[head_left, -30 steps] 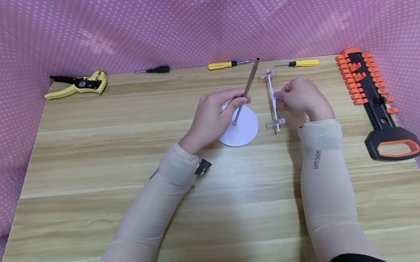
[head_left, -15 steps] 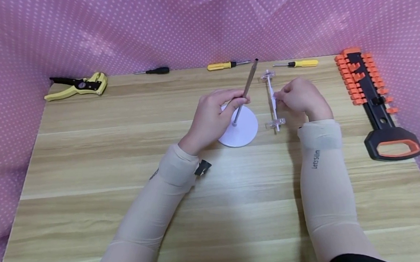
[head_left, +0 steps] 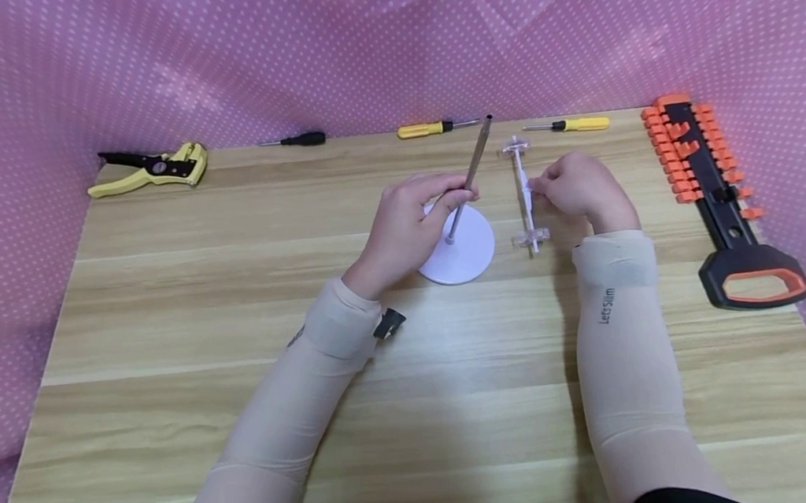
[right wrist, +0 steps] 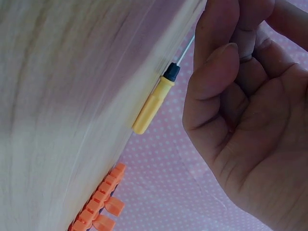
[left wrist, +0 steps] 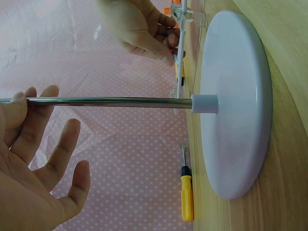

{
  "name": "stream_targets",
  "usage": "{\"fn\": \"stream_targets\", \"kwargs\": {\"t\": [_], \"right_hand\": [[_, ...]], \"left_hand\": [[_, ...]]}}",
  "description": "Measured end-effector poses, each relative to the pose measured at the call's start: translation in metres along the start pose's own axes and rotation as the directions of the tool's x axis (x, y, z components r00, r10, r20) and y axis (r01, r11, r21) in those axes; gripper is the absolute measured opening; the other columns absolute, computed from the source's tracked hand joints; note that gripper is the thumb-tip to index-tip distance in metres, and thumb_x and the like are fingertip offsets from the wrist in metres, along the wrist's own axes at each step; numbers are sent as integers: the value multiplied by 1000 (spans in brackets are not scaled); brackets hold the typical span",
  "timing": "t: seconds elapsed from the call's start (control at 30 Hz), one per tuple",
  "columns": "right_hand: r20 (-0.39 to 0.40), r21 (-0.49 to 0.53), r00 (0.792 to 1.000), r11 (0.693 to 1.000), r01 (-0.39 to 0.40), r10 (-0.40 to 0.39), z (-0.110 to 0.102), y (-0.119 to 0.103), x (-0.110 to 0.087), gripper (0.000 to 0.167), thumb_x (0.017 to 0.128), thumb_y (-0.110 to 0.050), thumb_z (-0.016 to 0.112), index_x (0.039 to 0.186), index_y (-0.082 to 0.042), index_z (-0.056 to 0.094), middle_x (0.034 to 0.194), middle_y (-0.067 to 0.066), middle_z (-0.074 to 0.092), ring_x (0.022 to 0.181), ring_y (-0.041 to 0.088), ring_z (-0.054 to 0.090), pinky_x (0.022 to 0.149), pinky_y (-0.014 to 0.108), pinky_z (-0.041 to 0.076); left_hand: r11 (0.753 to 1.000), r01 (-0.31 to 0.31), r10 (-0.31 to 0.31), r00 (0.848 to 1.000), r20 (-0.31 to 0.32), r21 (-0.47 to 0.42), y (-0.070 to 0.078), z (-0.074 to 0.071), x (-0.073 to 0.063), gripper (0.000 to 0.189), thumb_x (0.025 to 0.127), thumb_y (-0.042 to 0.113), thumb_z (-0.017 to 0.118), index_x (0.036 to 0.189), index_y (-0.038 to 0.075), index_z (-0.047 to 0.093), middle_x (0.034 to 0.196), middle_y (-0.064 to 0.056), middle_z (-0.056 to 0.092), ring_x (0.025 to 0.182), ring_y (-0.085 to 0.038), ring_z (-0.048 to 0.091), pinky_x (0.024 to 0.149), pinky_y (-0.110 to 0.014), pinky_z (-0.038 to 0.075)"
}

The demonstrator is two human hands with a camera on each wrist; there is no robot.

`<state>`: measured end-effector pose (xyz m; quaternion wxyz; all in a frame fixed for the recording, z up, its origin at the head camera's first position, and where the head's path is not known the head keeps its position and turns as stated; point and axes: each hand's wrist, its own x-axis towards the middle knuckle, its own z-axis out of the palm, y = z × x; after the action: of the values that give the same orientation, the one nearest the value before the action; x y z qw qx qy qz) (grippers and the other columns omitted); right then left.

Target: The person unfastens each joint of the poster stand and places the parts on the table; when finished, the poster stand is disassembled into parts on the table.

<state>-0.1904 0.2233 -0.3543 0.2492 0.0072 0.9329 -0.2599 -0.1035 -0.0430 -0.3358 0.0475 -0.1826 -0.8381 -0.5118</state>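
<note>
My left hand [head_left: 411,219] pinches an upright metal rod [head_left: 476,159] between thumb and fingers, the other fingers spread loose in the left wrist view. The rod's lower end sits in the collar of a round white base [head_left: 472,258] that stands on the table. Just right of it, my right hand [head_left: 582,188] pinches a thin white bar [head_left: 525,194] at its middle. Each end of the bar carries a clear plastic clip [head_left: 534,236]. In the right wrist view my right hand [right wrist: 240,110] has curled fingers, and the bar is out of sight.
Yellow wire strippers [head_left: 157,170] lie at the back left. Along the back edge lie a black screwdriver [head_left: 301,139] and two yellow-handled screwdrivers [head_left: 423,130]. A black rack with orange clips [head_left: 708,165] lies at the right. Pink dotted cloth [head_left: 306,38] hangs behind the table.
Both hands keep their holds on the rod and the bar. The rod's top leans very slightly further left; otherwise the scene only shifts a little with the head view.
</note>
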Motion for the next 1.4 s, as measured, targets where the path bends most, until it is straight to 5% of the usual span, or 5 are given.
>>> {"fn": "stream_targets", "kwargs": {"t": [0.87, 1.1, 1.4], "right_hand": [[-22, 34, 999, 999, -27, 27, 0, 4, -2, 46, 107, -41, 63, 79, -4, 63, 60, -4, 50, 59, 18, 44, 60, 36, 42], [-22, 43, 999, 999, 27, -26, -3, -1, -5, 43, 108, -41, 60, 95, -2, 72, 68, 0, 57, 65, 19, 47, 68, 39, 43], [-55, 113, 994, 989, 97, -91, -8, -9, -13, 44, 110, -44, 56, 122, -5, 73, 102, 13, 73, 87, 25, 61, 82, 42, 46]], "left_hand": [[1000, 15, -15, 1000, 6, -5, -1, 0, 0, 24, 104, 23, 69, 120, 10, 80, 113, 0, 82, 117, -11, 71, 103, -30, 52], [1000, 13, -14, 1000, 2, 4, 0, 0, 0, 24, 104, 24, 68, 120, 11, 81, 113, 0, 82, 117, -12, 71, 103, -30, 52], [1000, 10, -10, 1000, 0, 1, 0, 1, -1, 25, 104, 25, 68, 120, 10, 80, 113, 0, 82, 118, -12, 71, 104, -30, 52]]}}
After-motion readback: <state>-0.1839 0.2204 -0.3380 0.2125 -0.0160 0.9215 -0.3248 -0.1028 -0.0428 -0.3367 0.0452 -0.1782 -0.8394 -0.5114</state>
